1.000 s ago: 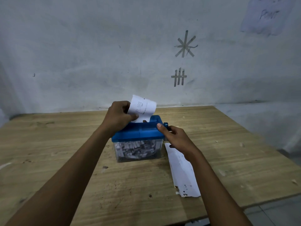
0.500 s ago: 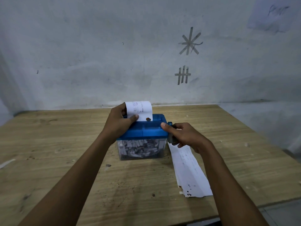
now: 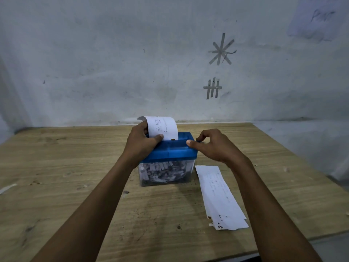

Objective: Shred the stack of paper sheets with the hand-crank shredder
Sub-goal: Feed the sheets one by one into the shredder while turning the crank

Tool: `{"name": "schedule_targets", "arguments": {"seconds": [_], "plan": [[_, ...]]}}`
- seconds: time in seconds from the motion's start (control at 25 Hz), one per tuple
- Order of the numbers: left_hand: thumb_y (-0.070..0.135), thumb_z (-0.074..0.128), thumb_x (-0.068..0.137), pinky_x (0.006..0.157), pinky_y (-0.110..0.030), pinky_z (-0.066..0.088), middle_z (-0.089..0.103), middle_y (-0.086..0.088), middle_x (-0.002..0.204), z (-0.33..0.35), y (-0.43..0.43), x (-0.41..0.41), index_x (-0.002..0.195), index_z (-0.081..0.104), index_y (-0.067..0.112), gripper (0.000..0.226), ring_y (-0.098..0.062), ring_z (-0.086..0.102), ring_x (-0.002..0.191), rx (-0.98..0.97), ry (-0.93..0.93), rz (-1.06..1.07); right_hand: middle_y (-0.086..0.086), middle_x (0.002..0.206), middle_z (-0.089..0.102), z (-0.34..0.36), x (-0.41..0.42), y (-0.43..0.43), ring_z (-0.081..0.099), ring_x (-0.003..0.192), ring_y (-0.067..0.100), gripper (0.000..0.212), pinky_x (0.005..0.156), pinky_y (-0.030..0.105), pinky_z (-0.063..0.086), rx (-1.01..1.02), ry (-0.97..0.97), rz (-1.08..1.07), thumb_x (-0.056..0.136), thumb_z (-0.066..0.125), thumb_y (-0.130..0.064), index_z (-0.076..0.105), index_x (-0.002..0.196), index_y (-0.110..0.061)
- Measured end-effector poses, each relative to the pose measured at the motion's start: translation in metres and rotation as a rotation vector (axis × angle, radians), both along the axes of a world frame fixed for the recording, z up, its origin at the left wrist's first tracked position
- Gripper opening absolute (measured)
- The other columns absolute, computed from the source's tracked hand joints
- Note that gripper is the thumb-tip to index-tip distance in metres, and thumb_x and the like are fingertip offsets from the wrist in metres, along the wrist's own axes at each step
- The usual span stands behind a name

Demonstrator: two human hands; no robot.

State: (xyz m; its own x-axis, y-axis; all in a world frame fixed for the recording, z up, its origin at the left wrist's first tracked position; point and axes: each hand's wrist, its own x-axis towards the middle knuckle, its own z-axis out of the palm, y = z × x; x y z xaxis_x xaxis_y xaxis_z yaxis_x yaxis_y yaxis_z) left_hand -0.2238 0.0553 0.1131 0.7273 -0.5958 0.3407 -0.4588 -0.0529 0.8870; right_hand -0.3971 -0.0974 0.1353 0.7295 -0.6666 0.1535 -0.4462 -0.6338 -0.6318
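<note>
Fingers of left hand: I am seeing the thumb pressing the front of a printed sheet while the other fingers are curling behind it, so they are gripping that sheet.
Fingers of right hand: thumb and forefinger are pinching the small blue crank handle; the remaining fingers are arching loosely above it.
Sheet: it is standing up out of the slot on top of the shredder, its lower edge going into the slot and its top curling over toward the left.
Crank handle: it is sticking out at the right end of the lid; I am seeing only a sliver of it between the fingertips.
Shredder: its blue lid is sitting on a clear bin that is holding a heap of shreds; the whole unit is standing upright near the middle of the table, between my two forearms.
Stack of paper sheets: it is lying flat on the table just beside the bin's right corner, running toward me and slightly fanning at its near end.
Table: bare wood is showing all round, with small crumbs and a white scrap lying at the far left.
Wall: pale plaster is rising behind the table, carrying a tape star, a tape tally and a blurred handwritten notice.
</note>
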Motion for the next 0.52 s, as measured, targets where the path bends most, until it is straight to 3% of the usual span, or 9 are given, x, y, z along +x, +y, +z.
{"name": "schedule_targets", "arguments": {"seconds": [0.08, 0.16, 0.2, 0.28, 0.36, 0.4, 0.52], "plan": [[0.026, 0.083, 0.082, 0.084, -0.030, 0.057, 0.068, 0.005, 0.120, -0.002, -0.001, 0.001, 0.127, 0.061, 0.018, 0.050, -0.016, 0.065, 0.105, 0.026, -0.033, 0.007, 0.003, 0.087, 0.069, 0.019, 0.014, -0.007, 0.063, 0.078, 0.015, 0.036, 0.062, 0.027, 0.045, -0.063, 0.115, 0.022, 0.094, 0.063, -0.044, 0.073, 0.090, -0.009], [0.041, 0.084, 0.079, 0.086, -0.037, 0.059, 0.069, 0.003, 0.122, -0.003, 0.000, 0.000, 0.129, 0.062, 0.019, 0.060, -0.017, 0.066, 0.104, 0.083, -0.082, 0.017, 0.003, 0.061, 0.060, 0.041, 0.021, -0.014, 0.049, 0.047, 0.012, 0.041, 0.047, 0.021, 0.038, -0.009, 0.261, 0.054, 0.095, 0.061, -0.041, 0.076, 0.086, -0.004], [0.045, 0.084, 0.079, 0.086, -0.038, 0.059, 0.069, 0.002, 0.122, -0.003, 0.001, -0.002, 0.131, 0.062, 0.019, 0.063, -0.018, 0.066, 0.104, 0.111, -0.109, 0.027, 0.003, 0.057, 0.056, 0.049, 0.020, -0.018, 0.044, 0.042, 0.012, 0.044, 0.044, 0.020, 0.036, 0.050, 0.322, 0.103, 0.093, 0.063, -0.046, 0.076, 0.087, -0.004], [0.047, 0.082, 0.079, 0.085, -0.037, 0.059, 0.068, 0.001, 0.122, -0.003, 0.001, -0.001, 0.133, 0.061, 0.018, 0.064, -0.019, 0.065, 0.104, 0.136, -0.145, 0.045, 0.003, 0.073, 0.067, 0.053, 0.008, -0.033, 0.060, 0.057, 0.015, 0.045, 0.054, 0.025, 0.051, 0.153, 0.347, 0.236, 0.086, 0.072, -0.052, 0.076, 0.094, -0.008], [0.049, 0.082, 0.078, 0.086, -0.039, 0.058, 0.069, 0.003, 0.121, -0.004, 0.001, 0.001, 0.131, 0.062, 0.021, 0.063, -0.017, 0.065, 0.102, 0.140, -0.150, 0.061, 0.000, 0.104, 0.076, 0.035, -0.013, -0.043, 0.072, 0.092, 0.015, 0.037, 0.080, 0.031, 0.061, 0.186, 0.180, 0.358, 0.084, 0.077, -0.042, 0.077, 0.106, -0.013], [0.051, 0.082, 0.077, 0.086, -0.041, 0.058, 0.069, 0.004, 0.120, -0.005, 0.000, 0.002, 0.130, 0.062, 0.022, 0.063, -0.017, 0.065, 0.101, 0.149, -0.152, 0.065, -0.002, 0.110, 0.076, 0.023, -0.020, -0.046, 0.071, 0.101, 0.013, 0.033, 0.085, 0.032, 0.060, 0.224, 0.046, 0.386, 0.085, 0.076, -0.036, 0.077, 0.109, -0.013], [0.061, 0.080, 0.072, 0.087, -0.044, 0.058, 0.069, 0.005, 0.120, -0.008, -0.003, 0.006, 0.131, 0.060, 0.025, 0.071, -0.017, 0.065, 0.102, 0.179, -0.163, 0.066, 0.003, 0.103, 0.078, 0.003, -0.020, -0.050, 0.073, 0.099, 0.017, 0.027, 0.076, 0.029, 0.060, 0.292, -0.183, 0.382, 0.088, 0.072, -0.028, 0.077, 0.106, -0.007]]}}
